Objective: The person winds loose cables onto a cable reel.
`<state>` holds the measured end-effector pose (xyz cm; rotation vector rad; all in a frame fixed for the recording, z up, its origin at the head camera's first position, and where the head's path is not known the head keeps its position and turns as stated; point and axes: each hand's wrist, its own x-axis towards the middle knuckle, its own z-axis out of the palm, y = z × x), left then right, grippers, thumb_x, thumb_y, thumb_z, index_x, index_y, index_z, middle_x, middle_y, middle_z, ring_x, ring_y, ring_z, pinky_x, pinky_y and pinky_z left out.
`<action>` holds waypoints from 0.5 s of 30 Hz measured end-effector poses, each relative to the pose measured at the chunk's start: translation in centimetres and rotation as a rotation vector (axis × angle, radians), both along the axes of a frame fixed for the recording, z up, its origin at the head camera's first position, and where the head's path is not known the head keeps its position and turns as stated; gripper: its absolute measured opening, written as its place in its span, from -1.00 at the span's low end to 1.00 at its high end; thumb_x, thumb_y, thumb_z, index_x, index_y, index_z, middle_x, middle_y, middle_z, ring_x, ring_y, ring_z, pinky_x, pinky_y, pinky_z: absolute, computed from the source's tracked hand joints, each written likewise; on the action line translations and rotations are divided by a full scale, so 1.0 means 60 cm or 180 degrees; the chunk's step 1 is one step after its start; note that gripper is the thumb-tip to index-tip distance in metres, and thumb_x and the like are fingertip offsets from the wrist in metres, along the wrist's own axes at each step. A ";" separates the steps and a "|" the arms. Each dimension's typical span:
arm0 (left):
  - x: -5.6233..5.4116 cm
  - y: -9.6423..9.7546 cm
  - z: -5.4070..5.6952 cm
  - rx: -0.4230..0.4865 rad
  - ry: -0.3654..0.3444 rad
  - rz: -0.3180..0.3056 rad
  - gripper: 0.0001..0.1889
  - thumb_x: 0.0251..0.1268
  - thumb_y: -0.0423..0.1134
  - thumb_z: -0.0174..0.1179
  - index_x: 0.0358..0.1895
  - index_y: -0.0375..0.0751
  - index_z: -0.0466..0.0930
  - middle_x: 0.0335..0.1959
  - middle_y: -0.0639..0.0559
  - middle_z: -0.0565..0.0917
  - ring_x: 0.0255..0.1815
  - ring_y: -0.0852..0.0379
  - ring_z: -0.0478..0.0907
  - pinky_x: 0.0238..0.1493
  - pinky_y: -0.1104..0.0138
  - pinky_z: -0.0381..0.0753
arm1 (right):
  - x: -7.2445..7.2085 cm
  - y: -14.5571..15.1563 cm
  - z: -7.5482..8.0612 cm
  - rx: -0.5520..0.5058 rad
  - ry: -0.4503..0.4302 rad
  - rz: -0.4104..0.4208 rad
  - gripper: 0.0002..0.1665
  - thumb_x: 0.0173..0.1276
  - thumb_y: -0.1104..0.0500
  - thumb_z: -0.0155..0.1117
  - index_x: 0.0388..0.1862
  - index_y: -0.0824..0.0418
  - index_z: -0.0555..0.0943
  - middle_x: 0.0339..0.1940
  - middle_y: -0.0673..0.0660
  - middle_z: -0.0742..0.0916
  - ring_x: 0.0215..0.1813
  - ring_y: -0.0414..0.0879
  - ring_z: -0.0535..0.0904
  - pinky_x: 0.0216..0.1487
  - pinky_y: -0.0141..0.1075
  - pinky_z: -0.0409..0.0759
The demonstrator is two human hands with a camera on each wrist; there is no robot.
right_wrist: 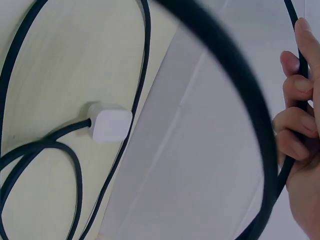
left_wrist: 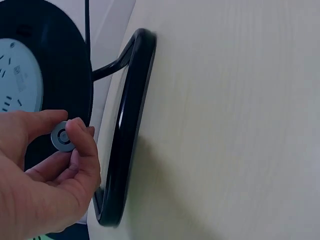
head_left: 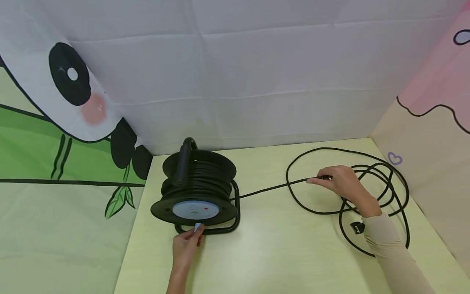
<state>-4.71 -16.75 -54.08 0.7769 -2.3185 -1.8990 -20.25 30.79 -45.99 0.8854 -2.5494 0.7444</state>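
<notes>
A black cable reel (head_left: 198,179) stands on the table at the left, its pale socket disc (head_left: 196,210) facing front. My left hand (head_left: 187,247) pinches the small grey crank knob (left_wrist: 62,136) at the reel's front edge, between thumb and fingers. At the right, my right hand (head_left: 343,183) grips the black cable (head_left: 271,189), fingers curled round it in the right wrist view. From there the cable runs taut to the reel. The rest lies in loose loops (head_left: 389,183) under and around the right forearm. A white plug (right_wrist: 111,123) ends the cable in the right wrist view.
The reel's black tube frame (head_left: 236,212) and carrying handle (head_left: 185,163) stick out from the drum. A small black piece (head_left: 357,227) shows beside the right sleeve. Behind the light wooden table (head_left: 279,253) hangs a white cloth (head_left: 238,81), with printed cloths at both sides.
</notes>
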 end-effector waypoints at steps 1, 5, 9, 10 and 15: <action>0.001 -0.005 0.001 -0.0007 -0.0026 0.0031 -0.65 0.39 -0.16 0.39 -0.33 -0.50 0.76 -0.55 -0.11 0.70 -0.55 0.15 0.59 -0.45 0.40 0.60 | 0.001 0.006 0.000 0.0018 0.0041 -0.0027 -0.74 0.22 -0.12 0.57 -0.50 -0.01 0.78 -0.55 -0.18 0.74 -0.61 -0.44 0.40 -0.58 -0.41 0.39; 0.004 -0.024 0.014 -0.0075 -0.0107 0.0174 -0.60 0.38 -0.11 0.39 -0.33 -0.50 0.76 -0.55 -0.09 0.70 -0.54 0.13 0.60 -0.44 0.40 0.61 | 0.004 0.033 0.001 0.0034 0.0157 -0.0146 -0.60 0.24 -0.22 0.52 -0.44 0.08 0.82 -0.51 -0.08 0.79 -0.63 -0.41 0.41 -0.60 -0.42 0.38; 0.005 -0.044 0.031 -0.0092 -0.0167 0.0313 -0.56 0.37 -0.05 0.40 -0.26 -0.51 0.76 -0.53 -0.07 0.71 -0.52 0.13 0.62 -0.42 0.39 0.63 | 0.012 0.058 0.003 0.0051 0.0064 -0.0328 -0.71 0.18 -0.13 0.59 -0.45 0.06 0.80 -0.61 -0.16 0.70 -0.64 -0.40 0.28 -0.57 -0.40 0.32; 0.005 -0.050 0.036 -0.0096 -0.0178 0.0350 -0.55 0.37 -0.04 0.40 -0.24 -0.51 0.76 -0.53 -0.06 0.71 -0.53 0.14 0.62 -0.42 0.39 0.63 | 0.014 0.063 0.004 0.0064 0.0017 -0.0366 -0.75 0.17 -0.09 0.60 -0.46 0.04 0.79 -0.64 -0.20 0.66 -0.64 -0.39 0.25 -0.56 -0.39 0.30; 0.005 -0.074 0.061 -0.0120 -0.0199 0.0500 -0.53 0.35 -0.01 0.41 -0.21 -0.50 0.76 -0.57 0.03 0.71 -0.56 0.18 0.63 -0.43 0.39 0.65 | 0.021 0.073 0.005 0.0116 -0.0116 -0.0479 -0.85 0.17 0.02 0.62 -0.44 0.01 0.79 -0.69 -0.27 0.53 -0.63 -0.37 0.21 -0.54 -0.36 0.27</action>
